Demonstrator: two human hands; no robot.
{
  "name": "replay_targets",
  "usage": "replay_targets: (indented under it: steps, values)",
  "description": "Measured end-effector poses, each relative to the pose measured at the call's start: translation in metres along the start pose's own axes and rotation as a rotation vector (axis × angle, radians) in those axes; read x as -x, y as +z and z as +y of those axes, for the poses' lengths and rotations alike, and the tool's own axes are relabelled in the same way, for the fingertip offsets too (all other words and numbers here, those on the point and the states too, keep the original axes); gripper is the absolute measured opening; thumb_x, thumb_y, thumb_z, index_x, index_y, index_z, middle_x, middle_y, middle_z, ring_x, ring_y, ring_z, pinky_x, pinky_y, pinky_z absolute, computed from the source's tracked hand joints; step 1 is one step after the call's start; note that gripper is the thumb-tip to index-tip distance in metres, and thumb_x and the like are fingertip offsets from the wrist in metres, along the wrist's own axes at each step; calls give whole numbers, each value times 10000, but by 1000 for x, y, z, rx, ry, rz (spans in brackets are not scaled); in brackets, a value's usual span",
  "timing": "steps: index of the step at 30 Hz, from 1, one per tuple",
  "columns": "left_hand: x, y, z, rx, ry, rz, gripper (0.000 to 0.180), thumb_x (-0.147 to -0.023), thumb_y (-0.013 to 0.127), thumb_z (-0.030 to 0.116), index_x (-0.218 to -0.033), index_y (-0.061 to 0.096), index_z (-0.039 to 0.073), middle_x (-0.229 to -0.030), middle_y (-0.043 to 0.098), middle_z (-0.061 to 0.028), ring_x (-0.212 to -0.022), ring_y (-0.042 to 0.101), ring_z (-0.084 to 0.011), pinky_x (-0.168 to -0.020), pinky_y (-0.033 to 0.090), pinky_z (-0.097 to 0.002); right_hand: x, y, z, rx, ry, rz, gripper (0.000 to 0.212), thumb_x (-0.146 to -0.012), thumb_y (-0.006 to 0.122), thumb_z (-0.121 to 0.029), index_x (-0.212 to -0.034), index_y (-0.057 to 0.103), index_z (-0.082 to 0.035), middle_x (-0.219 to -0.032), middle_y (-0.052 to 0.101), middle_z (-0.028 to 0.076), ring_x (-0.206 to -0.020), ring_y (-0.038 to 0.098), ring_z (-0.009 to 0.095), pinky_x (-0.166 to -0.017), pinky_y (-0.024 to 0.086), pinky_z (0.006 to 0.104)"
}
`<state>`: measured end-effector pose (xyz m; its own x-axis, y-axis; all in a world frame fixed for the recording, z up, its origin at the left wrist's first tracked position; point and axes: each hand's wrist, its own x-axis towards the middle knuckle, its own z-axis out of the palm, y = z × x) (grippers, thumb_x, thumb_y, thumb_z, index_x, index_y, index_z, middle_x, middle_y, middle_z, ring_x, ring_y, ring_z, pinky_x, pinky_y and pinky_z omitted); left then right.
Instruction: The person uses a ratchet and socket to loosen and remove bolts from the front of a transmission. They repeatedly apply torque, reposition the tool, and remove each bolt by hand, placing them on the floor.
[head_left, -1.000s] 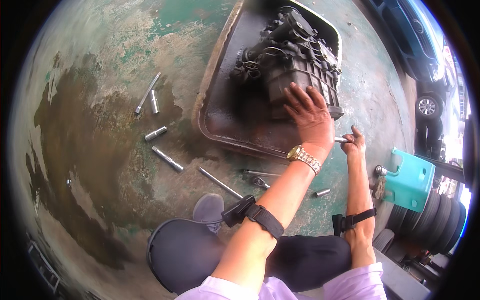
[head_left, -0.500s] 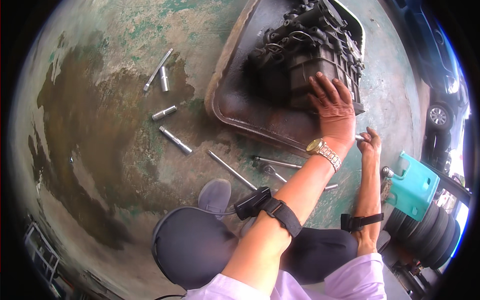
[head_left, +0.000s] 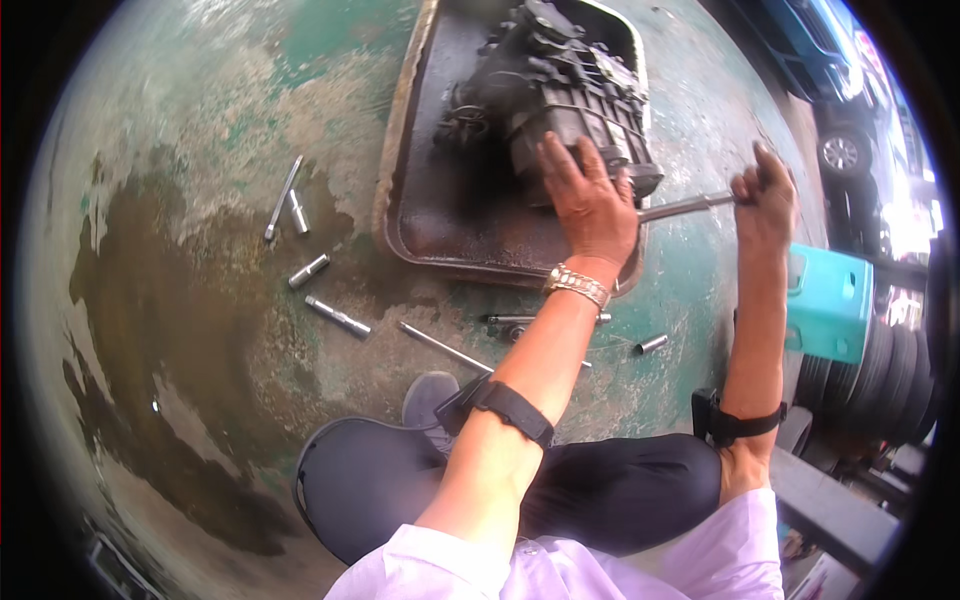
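A dirty, dark metal gearbox (head_left: 575,105) rests in a rusty oil-stained drip tray (head_left: 400,195). My left hand (head_left: 597,210) lies on its near end with the fingers spread, a metal watch on the wrist. Off to the right, my right hand (head_left: 768,205) is closed round one end of a long silver wrench bar (head_left: 690,206). The bar runs level toward the gearbox's near end, and its far tip is hidden behind my left hand, so what it meets cannot be seen.
Silver sockets and extension bars lie on the floor at left, among them a socket (head_left: 309,270). A thin rod (head_left: 440,346), a partly hidden ratchet (head_left: 515,332) and another socket (head_left: 652,345) lie nearer. At right stand a turquoise plastic stool (head_left: 828,302), stacked tyres (head_left: 870,375) and a car (head_left: 840,150).
The view has shifted, so the gearbox and tray appear further left. My right hand has moved up and outward, and more of the wrench bar now shows. My left hand stays on the gearbox.
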<state>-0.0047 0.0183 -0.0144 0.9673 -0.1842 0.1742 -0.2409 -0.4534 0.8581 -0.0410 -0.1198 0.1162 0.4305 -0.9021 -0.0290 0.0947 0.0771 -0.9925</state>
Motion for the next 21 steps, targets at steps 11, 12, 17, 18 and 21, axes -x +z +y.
replay_targets:
  steps: [11, 12, 17, 18, 21]
  values:
    - [-24, -52, -134, 1260, -796, 99, 205, -932, 465, 176, -1011, 562, 14, -927, 611, -118, -859, 606, -246, -759, 489, -375, 129, 117, 37, 445, -659, -797, 197, -728, 727, -62, -683, 536, -41, -618, 587, 42, -543, 564, 102, -456, 433, 271]
    - [-33, -60, -150, 1327, -841, 44, 221, -934, 475, 201, -1018, 563, 16, -934, 613, -125, -863, 606, -252, -772, 494, -383, 136, 122, 47, 468, -739, -868, 176, -733, 714, -90, -704, 548, -37, -644, 604, 82, -567, 598, 168, -490, 459, 316]
    - [-57, -145, -193, 1263, -686, -373, 409, -937, 495, 363, -1067, 524, -24, -1091, 579, -188, -987, 567, -325, -868, 475, -425, 156, 118, 105, 749, -706, -1148, 215, -776, 629, -233, -795, 551, -33, -698, 600, 133, -686, 603, 357, -617, 475, 441]
    - [-65, -156, -189, 1167, -743, -329, 424, -935, 494, 377, -1075, 519, -22, -1089, 579, -194, -984, 569, -326, -854, 477, -426, 156, 115, 116, 756, -733, -1213, 184, -770, 589, -218, -830, 550, -48, -711, 613, 142, -683, 629, 325, -601, 491, 425]
    - [-86, -173, -160, 989, -696, -395, 421, -926, 518, 381, -1075, 540, -12, -1070, 597, -184, -971, 585, -305, -808, 488, -415, 159, 104, 147, 919, -741, -1360, 209, -750, 600, -216, -870, 576, -47, -842, 628, 143, -771, 644, 300, -640, 500, 415]
